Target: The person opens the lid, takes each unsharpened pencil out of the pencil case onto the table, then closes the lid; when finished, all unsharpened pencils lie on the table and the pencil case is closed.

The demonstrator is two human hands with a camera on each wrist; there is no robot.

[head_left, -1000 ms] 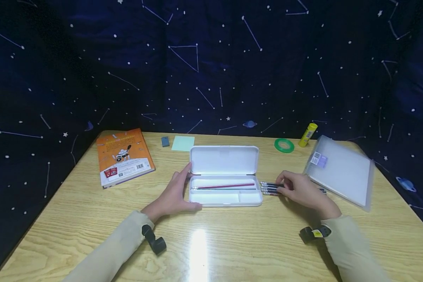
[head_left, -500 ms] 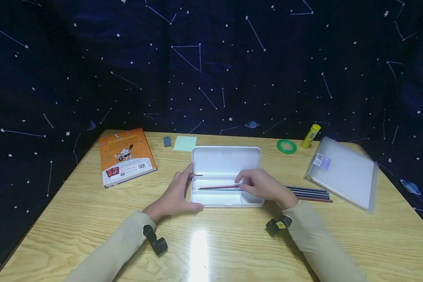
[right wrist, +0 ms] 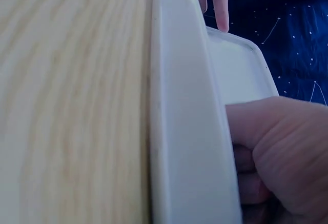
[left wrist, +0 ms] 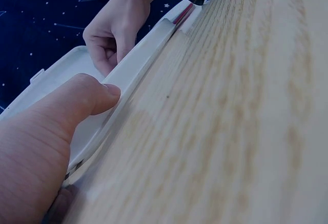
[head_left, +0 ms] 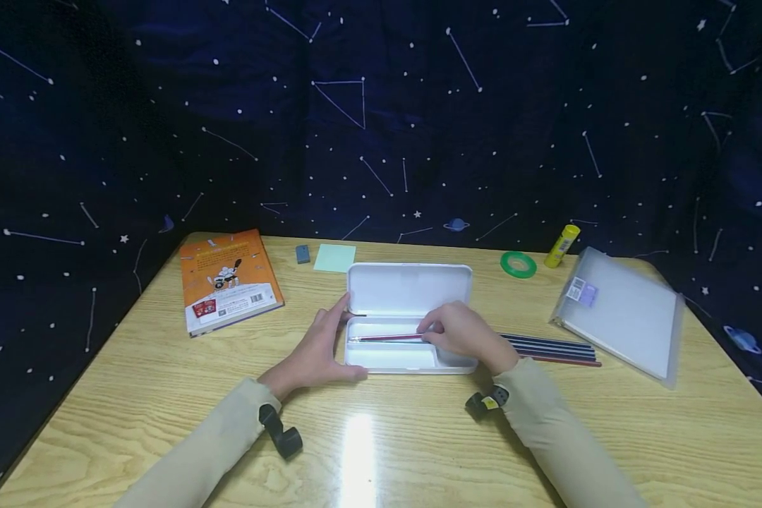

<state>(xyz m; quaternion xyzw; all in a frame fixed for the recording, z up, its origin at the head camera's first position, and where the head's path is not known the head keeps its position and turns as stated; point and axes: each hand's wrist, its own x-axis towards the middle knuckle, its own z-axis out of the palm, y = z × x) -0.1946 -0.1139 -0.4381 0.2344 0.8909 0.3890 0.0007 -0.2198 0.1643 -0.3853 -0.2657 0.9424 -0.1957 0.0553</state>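
A white pencil case (head_left: 390,358) lies on the table with its lid (head_left: 409,289) raised. My left hand (head_left: 314,356) grips its left end, thumb at the front edge and fingers around the back. A slim red pencil (head_left: 387,337) and a darker one beside it lie lengthwise in the rear compartment. My right hand (head_left: 460,331) reaches into the case and pinches the red pencil near its right part, which the fingers hide. In the right wrist view, the case's front wall (right wrist: 195,131) partly covers these curled fingers. Several pencils (head_left: 552,349) lie side by side right of the case.
An orange book (head_left: 228,282) lies at the left. Along the back are a dark eraser (head_left: 302,254), a pale green notepad (head_left: 334,258), green tape (head_left: 518,264) and a yellow glue stick (head_left: 561,245). A clear folder (head_left: 619,314) lies at the right.
My right hand has moved left from the pencils on the table into the case and settled on the red pencil. The left hand keeps its grip on the case.
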